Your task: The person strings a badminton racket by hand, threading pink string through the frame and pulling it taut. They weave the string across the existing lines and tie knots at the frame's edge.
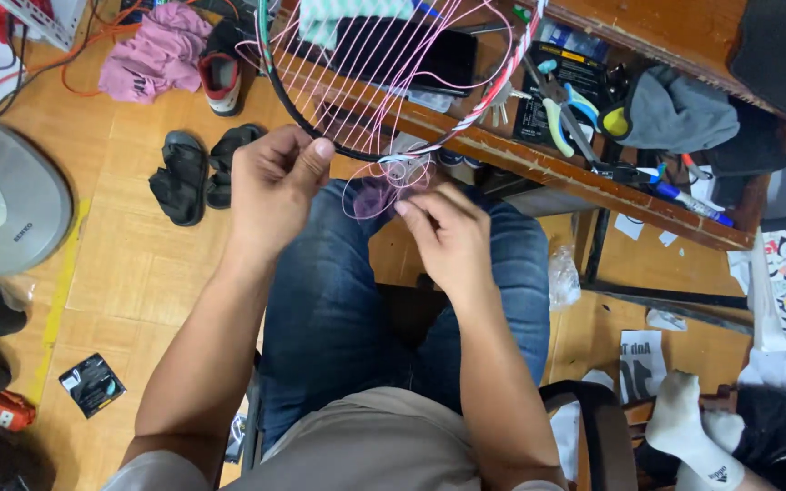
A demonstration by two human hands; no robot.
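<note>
You sat with a racket (384, 82) in front of you; its round head lay on the wooden worktop (539, 164) edge and stuck out over your blue-jeaned knees (329, 291); its long way ran up and away from you, so the near rim was the part closest to your hands. Your left hand (270, 191) was lifted just under that rim; its grip was closed small, thumb pressed to bent fingers, and I think it pinched the pink string (384, 177), though the string was too thin to be sure. Your right hand (443, 236) was a bit lower and to the right; its fingertips were drawn together on the loose loops of the same string, which hung just below the rim, between both hands. Both hands were about as near to the loops. Pliers (561, 114) with blue grips lay on the worktop, well apart; black sandals (197, 173) lay on the floor to your left.
</note>
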